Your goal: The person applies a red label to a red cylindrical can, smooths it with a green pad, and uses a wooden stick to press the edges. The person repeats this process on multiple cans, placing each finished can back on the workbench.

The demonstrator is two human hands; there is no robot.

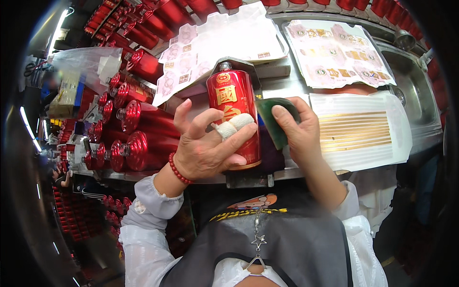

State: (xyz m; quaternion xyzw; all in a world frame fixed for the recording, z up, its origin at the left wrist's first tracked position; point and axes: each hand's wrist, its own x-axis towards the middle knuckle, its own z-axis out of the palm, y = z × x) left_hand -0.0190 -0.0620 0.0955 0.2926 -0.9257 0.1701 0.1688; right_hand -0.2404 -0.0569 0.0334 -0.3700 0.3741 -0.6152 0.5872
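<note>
Head view looks down on the left hand (210,148), whose grip is wrapped around a glossy red cylindrical bottle (234,115) lying at the middle of the steel counter (296,86), its neck pointing far. One finger of that hand wears a white cloth bandage (233,126), and a red bead bracelet (178,170) circles the wrist. A gold label sits on the bottle's front, partly under the fingers. Just right of the bottle, the right hand (299,131) closes its grip on a dark green, rounded pad (275,119) pressed against the bottle's side. Farther right lies a white sheet of thin gold strip stickers (356,131), and beyond it, far right, a sheet of pink and gold labels (337,52). Left of the hands, more shiny red bottles (138,138) lie stacked on their sides. Another label sheet (215,43) lies far left of centre.
</note>
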